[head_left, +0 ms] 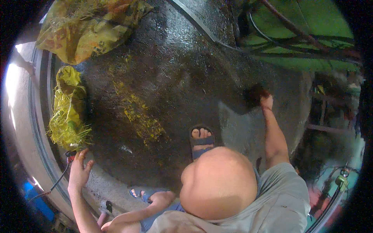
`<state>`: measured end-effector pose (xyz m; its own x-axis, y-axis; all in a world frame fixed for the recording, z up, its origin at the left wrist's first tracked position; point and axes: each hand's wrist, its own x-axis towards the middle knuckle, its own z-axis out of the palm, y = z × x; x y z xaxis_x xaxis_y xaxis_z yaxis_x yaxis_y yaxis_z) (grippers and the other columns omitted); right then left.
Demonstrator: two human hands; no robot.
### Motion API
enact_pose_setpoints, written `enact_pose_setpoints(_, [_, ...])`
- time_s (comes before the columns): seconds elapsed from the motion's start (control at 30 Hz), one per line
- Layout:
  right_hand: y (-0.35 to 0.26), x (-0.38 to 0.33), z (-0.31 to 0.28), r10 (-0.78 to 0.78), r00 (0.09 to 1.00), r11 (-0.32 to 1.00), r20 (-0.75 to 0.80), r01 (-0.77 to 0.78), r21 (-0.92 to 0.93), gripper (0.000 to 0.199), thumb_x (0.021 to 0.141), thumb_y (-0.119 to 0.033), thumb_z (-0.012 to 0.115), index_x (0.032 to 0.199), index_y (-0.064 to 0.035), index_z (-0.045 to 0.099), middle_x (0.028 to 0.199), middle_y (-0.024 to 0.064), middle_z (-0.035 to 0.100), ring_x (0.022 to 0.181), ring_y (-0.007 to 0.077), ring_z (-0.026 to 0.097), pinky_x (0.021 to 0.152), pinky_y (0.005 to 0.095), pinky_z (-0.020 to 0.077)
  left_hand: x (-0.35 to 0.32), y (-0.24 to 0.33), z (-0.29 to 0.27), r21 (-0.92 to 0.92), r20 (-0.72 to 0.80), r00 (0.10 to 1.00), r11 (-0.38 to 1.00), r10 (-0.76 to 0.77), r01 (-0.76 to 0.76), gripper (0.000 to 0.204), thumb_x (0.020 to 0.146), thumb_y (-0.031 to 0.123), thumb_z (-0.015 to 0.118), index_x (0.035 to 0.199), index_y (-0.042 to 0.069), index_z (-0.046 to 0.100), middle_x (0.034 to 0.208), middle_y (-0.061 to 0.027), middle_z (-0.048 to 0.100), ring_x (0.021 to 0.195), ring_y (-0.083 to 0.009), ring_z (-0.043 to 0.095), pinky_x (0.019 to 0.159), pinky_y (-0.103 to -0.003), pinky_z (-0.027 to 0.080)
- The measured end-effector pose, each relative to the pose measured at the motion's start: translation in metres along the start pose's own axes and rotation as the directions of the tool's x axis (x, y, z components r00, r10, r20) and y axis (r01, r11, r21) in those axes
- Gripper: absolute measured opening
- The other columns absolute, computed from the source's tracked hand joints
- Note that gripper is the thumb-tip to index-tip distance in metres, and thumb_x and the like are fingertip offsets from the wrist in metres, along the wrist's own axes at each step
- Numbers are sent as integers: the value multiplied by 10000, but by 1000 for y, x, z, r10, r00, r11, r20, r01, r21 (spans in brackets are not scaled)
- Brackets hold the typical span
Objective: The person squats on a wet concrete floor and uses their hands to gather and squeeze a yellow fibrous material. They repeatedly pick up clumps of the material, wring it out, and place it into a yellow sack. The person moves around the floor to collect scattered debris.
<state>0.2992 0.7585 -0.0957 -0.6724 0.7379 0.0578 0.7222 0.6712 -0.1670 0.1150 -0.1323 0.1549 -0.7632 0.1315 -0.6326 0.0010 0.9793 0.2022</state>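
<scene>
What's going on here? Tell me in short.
A person is bent over a dark, shiny floor. The right hand is out at a dark, blurred thing; what it is, and whether it is gripped, is unclear. The left hand, fingers extended, is by a small red-and-black thing on a cord, next to a yellow sack with straw-like strands. Yellow bits lie scattered on the floor between the hands.
</scene>
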Motion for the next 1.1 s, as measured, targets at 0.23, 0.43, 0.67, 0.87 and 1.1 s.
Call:
enact_pose_setpoints(0.23, [-86,-18,-3,187,982,982,42,-186,-28,359,848,-125,656,1200,-75,709,1127,210,729,1085,392,687,926,451,550,-26,11,-8,-10,54,989,990,-141,141,537,904,179,705,1404,91,530,1394,-237,550,1298,-440,518,1084,-475,439])
enact_pose_setpoints(0.43, [-6,-1,20,158,957,851,245,-258,458,369,897,9,593,1255,-57,651,1153,93,709,1037,220,669,893,349,524,-16,-5,-3,-61,58,992,991,-114,117,547,896,199,713,1401,91,535,1377,-225,560,1288,-428,528,1085,-476,441])
enact_pose_setpoints(0.67, [-177,-60,-37,128,931,466,342,-361,807,318,943,54,546,1238,-47,611,1196,51,647,1068,175,605,963,327,470,-26,5,-9,-34,33,995,994,-98,99,543,895,195,713,1393,71,532,1350,-222,570,1268,-429,541,1062,-472,458])
enact_pose_setpoints(0.87, [-299,-53,-81,-47,913,325,405,-370,870,346,958,35,550,1292,-46,591,1251,62,641,1088,179,612,968,330,478,-22,10,-6,9,41,995,996,-88,88,531,897,192,710,1384,74,534,1339,-226,572,1246,-434,553,1042,-470,474])
enact_pose_setpoints(1.1, [-422,-16,-86,-415,881,508,226,19,861,368,930,21,582,1282,-27,677,1166,70,701,1040,139,628,918,284,485,-13,17,-5,14,63,996,998,-57,57,536,894,194,715,1383,72,534,1322,-228,581,1229,-436,564,1028,-477,479])
